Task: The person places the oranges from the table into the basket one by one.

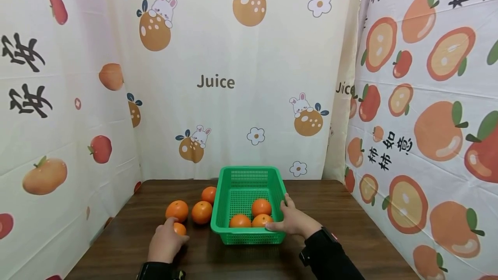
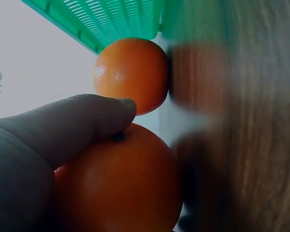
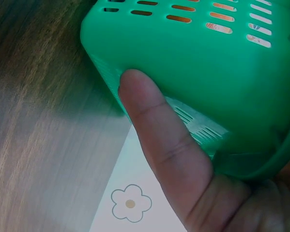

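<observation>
My left hand holds an orange on the table at the front left. In the left wrist view, the thumb lies across this orange, and another orange sits just beyond it. Three loose oranges are left of the green basket: one orange just behind my left hand, another orange beside the basket and a third orange farther back. Inside the basket, three oranges lie toward the front. My right hand grips the basket's right rim, with one finger along the outer wall.
The dark wooden table reaches back to a printed curtain. More fruit-printed cloth hangs at the left and at the right. The basket has slotted walls and stands on the table.
</observation>
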### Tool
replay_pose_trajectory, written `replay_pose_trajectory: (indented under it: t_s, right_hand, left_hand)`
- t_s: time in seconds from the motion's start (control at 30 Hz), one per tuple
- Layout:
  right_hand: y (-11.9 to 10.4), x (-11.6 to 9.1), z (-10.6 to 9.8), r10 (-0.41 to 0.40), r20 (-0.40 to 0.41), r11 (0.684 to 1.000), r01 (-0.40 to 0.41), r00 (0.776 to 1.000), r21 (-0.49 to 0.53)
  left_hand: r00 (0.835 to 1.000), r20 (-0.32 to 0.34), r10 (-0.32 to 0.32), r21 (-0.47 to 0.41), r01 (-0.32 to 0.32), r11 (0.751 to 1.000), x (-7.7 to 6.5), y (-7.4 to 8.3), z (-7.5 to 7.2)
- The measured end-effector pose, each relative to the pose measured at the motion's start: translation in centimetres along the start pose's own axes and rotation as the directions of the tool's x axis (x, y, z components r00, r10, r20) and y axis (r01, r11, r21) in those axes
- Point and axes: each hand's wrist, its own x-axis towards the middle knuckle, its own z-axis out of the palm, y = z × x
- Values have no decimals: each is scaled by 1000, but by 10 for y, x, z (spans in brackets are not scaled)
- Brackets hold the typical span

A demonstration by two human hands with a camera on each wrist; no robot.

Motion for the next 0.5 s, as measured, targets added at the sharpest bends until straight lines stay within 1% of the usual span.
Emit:
replay_pose_trajectory:
  t_s: [0.13, 0.23, 0.5]
  right_hand:
    - [-1, 0, 0, -2, -2, 1000, 2, 1000, -4]
    - [-1, -1, 0, -1, -3, 1000, 1, 1000, -2]
    - [-2, -3, 0, 1, 1, 1000, -1, 1000, 16]
  left_hand:
    - [1000, 27, -15, 0, 15, 1000, 1, 1, 1]
    - [999, 31, -16, 2, 16, 1000, 0, 3, 2]
    - [1000, -7, -9, 37, 9, 999, -7, 8, 6]
